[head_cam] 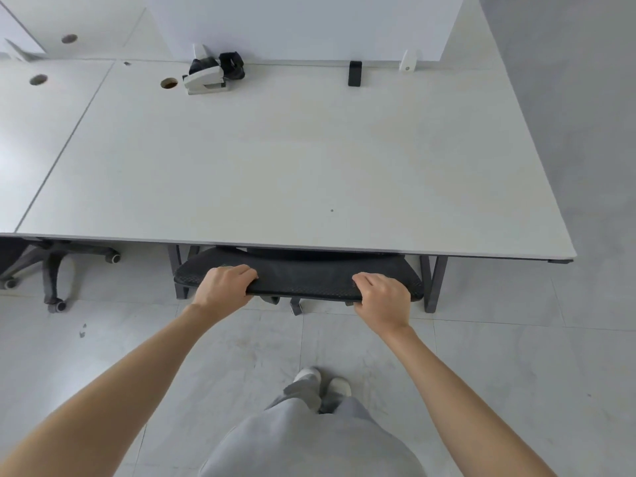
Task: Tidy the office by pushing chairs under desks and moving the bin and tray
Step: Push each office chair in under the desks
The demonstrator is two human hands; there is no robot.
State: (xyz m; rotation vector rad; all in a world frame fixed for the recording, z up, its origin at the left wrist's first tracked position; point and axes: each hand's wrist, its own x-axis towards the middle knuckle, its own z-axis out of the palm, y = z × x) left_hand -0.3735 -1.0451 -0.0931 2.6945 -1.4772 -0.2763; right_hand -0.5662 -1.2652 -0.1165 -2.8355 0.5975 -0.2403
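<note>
Head view: 2 hands, left [223, 287] and right [382, 297], grip 1 chair [303, 280], seemingly under 1 desk [275, 173].

White desk [275, 173] bears a white-and-black device [210, 75] and a small black block [354, 73] near its far edge

Office, open-plan workstation area. Evidence: 2 white desks [275, 160] butted side by side, round cable grommet holes [169, 83] in tops, white privacy partition [309, 25] along rear edge. Black mesh swivel chair [303, 277] tucked under near desk; castor base of 2nd chair [58, 266] under neighbouring desk. Pale grey tiled floor [481, 356], plain grey wall.
</note>
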